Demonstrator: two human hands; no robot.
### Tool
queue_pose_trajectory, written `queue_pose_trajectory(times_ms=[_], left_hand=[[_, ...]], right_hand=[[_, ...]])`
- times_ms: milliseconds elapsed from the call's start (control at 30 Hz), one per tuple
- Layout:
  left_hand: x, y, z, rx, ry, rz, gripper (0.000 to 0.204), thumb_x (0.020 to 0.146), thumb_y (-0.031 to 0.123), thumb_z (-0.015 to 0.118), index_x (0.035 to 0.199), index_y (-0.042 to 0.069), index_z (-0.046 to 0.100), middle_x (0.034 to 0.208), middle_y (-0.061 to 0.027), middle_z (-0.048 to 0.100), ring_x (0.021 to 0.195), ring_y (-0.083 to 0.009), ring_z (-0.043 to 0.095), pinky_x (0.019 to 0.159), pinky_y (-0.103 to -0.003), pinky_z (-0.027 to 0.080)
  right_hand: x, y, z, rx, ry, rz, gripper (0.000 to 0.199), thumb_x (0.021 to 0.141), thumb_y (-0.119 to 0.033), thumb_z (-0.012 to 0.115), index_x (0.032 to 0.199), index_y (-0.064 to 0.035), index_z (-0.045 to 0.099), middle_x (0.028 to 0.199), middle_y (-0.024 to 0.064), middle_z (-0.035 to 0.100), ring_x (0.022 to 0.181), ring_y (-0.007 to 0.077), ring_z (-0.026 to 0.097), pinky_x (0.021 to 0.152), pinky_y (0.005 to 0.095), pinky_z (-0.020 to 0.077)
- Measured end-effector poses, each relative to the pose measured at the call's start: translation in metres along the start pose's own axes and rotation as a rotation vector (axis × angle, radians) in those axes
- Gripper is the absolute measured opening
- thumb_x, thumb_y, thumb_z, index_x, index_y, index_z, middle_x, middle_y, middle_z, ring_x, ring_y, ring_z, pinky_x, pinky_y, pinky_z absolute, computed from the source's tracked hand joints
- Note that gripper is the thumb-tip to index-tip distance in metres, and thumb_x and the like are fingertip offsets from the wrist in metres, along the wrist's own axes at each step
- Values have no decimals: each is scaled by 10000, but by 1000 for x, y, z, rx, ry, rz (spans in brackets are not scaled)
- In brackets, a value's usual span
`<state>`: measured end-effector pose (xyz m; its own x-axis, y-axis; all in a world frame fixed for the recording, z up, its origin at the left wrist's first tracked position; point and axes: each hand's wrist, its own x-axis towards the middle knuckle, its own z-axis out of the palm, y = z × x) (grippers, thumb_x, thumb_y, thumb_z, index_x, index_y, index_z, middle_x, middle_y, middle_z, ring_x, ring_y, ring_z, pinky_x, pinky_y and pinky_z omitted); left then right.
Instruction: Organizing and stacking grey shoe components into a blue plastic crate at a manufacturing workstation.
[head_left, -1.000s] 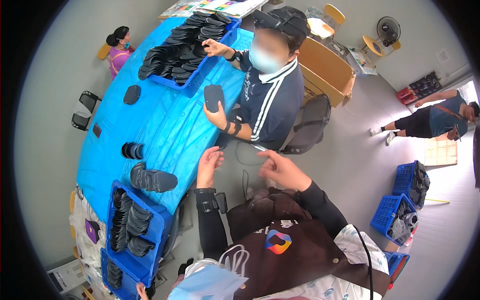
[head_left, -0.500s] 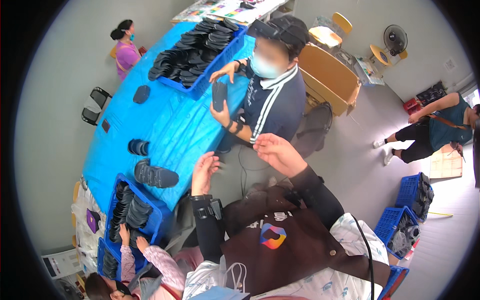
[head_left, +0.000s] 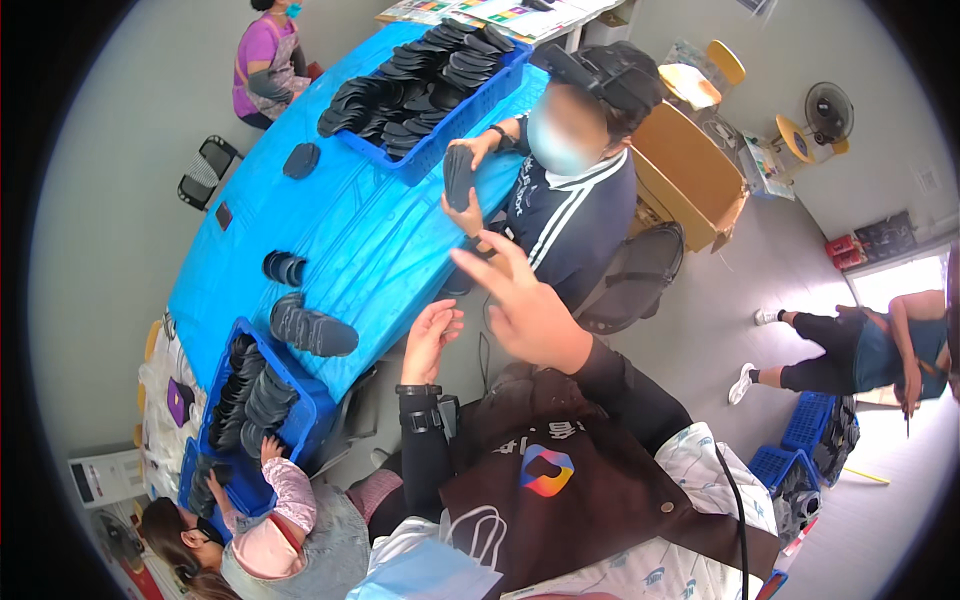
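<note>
My left hand [head_left: 432,338] is held up in the air near the table's edge, its fingers loosely bent and nothing in them. Beside it, my right hand [head_left: 535,312] is raised with its fingers spread and pointing up and to the left, holding nothing. Past my right hand, a co-worker grips a stack of dark insoles [head_left: 459,180] in both hands. On the blue-covered table [head_left: 375,270] to my left lie a long row of dark insoles [head_left: 312,326] and a shorter stack [head_left: 285,267]. Neither of my hands touches them.
A blue crate [head_left: 420,165] heaped with insoles stands on the table's far part. Another blue crate [head_left: 318,405] is at the near left, where a second co-worker reaches in. A large cardboard box [head_left: 690,165] and a chair [head_left: 640,275] stand behind the first co-worker.
My right hand has moved left and its fingers have spread out. My left hand has shifted slightly right. The near-left co-worker has leaned further in, and the person at right has moved.
</note>
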<state>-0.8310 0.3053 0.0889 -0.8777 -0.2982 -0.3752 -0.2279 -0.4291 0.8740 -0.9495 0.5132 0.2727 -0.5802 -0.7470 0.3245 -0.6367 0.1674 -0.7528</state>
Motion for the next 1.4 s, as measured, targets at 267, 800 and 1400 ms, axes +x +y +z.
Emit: queue_pose_trajectory(times_ms=[267, 800, 1400], left_hand=[[-8, 3, -7, 25, 34, 60, 350, 1050, 259, 637, 1345, 70, 625, 1173, -82, 718, 1014, -163, 668, 900, -310, 522], [-16, -9, -35, -31, 11, 28, 323, 1035, 244, 638, 1298, 57, 655, 1180, -77, 714, 1095, -167, 658, 934, -321, 525], [-22, -17, -54, -6, -45, 71, 343, 1051, 275, 638, 1330, 76, 644, 1146, -39, 719, 999, -121, 657, 880, -284, 505]], right_hand=[[4, -34, 16, -289, -159, -558, 635, 865, -83, 665, 1455, -311, 618, 1635, 179, 394, 1270, 344, 615, 1000, 406, 536], [-8, -32, 52, -279, 43, -516, 609, 762, 25, 708, 1289, -278, 743, 1593, 261, 438, 626, 127, 600, 590, 290, 540], [-31, -61, 64, -249, -89, -169, 1205, 727, -297, 926, 1651, -23, 202, 1559, 279, 456, 1500, 533, 321, 1192, 668, 286]])
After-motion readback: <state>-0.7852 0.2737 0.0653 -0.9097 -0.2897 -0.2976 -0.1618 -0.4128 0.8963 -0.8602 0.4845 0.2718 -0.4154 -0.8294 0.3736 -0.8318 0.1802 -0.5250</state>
